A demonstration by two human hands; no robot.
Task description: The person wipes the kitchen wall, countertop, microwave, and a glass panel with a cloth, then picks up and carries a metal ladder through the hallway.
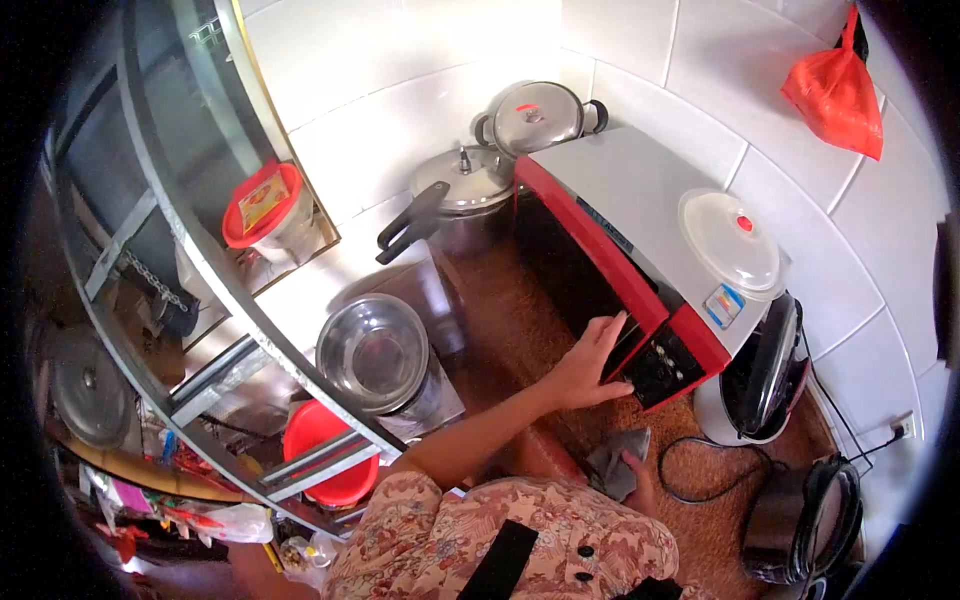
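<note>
My left hand (pixel 588 362) rests against the front of a red and silver microwave oven (pixel 620 210), beside its black control panel (pixel 655 370). The fingers are spread, and I see nothing held in them. Lower down, close to my body, my right hand (pixel 640 484) is closed on a grey cloth (pixel 618 462); part of this hand is hidden behind the cloth and my sleeve. A white plastic lid (pixel 735 243) with a red knob lies on the oven's top.
Behind the oven stand a pressure cooker (pixel 465 195) and a lidded pot (pixel 537 118). A steel bowl (pixel 372 352) is to the left, near a metal rack (pixel 205 255) and a red basin (pixel 330 452). To the right are an open-lidded cooker (pixel 755 385), a cable (pixel 690 497) and a dark appliance (pixel 800 520).
</note>
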